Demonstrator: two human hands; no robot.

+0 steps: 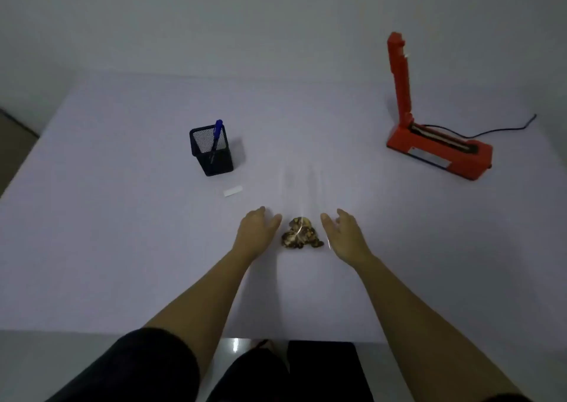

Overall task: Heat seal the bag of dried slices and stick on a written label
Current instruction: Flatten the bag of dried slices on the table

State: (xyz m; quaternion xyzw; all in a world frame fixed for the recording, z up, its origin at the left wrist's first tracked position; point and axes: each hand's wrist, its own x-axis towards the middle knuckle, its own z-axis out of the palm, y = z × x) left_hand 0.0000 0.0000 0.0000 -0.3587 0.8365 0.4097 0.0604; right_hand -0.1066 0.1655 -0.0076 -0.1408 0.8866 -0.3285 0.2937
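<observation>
The bag [302,199] points away from the person, between left hand [259,229] and right hand [343,233], equally near, both relaxed and empty.

- We get one view: head cam, wide-angle, facing forward and down onto the table [122,233].
- Close in: left hand [257,229] and right hand [343,236] sit mid-frame; wall [276,18] up top.

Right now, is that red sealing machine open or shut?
Open: the red heat sealer has its arm raised nearly upright above the base.
</observation>
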